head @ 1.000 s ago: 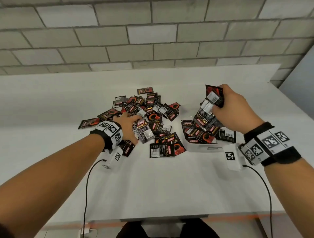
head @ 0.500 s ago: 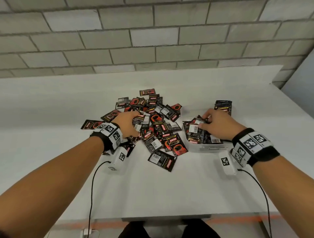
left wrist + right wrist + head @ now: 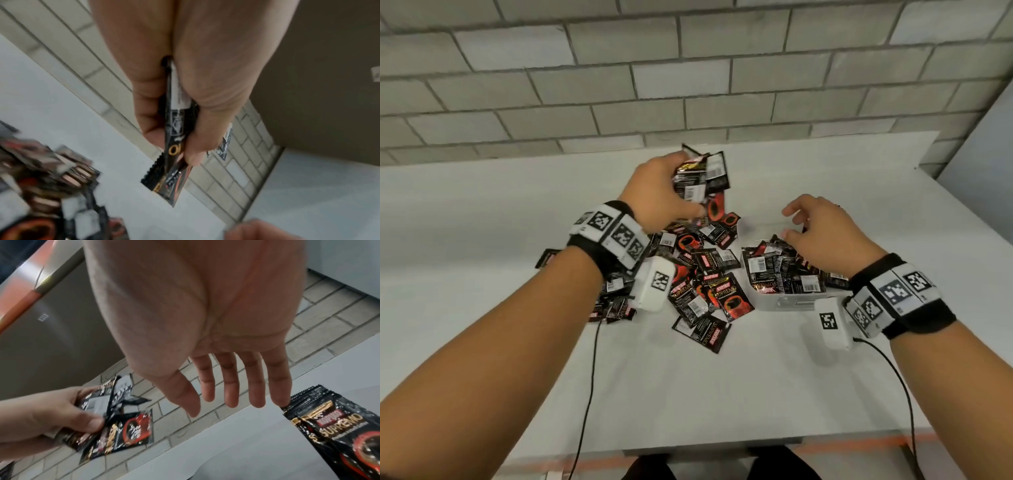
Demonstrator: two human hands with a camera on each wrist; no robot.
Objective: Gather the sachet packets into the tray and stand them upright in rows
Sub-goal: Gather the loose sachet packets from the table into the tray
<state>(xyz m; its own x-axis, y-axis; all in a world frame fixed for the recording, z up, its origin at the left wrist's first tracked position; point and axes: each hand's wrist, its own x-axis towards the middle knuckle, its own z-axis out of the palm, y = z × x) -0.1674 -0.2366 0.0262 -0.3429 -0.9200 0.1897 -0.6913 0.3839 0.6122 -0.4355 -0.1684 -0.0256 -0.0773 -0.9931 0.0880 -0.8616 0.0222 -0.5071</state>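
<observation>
My left hand (image 3: 671, 192) is raised above the table and grips a bunch of black and red sachet packets (image 3: 702, 176); the left wrist view shows the bunch of sachets (image 3: 176, 142) pinched between thumb and fingers. A loose pile of sachets (image 3: 702, 274) lies below it. To the right stands the white tray (image 3: 787, 301), packed with sachets (image 3: 780, 270) leaning untidily. My right hand (image 3: 815, 229) hovers over the tray with its fingers (image 3: 230, 386) spread straight and holding nothing. The left hand (image 3: 51, 415) with its bunch also shows in the right wrist view.
A white table (image 3: 722, 394) carries everything, and a grey block wall (image 3: 688, 85) runs behind it. One sachet (image 3: 703, 332) lies apart toward the front edge. Cables (image 3: 589, 394) hang from both wrists. A sachet (image 3: 337, 426) stands by my right fingers.
My left hand has lifted off the pile with a bunch of sachets and moved up and right. My right hand let go of its sachets in the tray and spread its fingers.
</observation>
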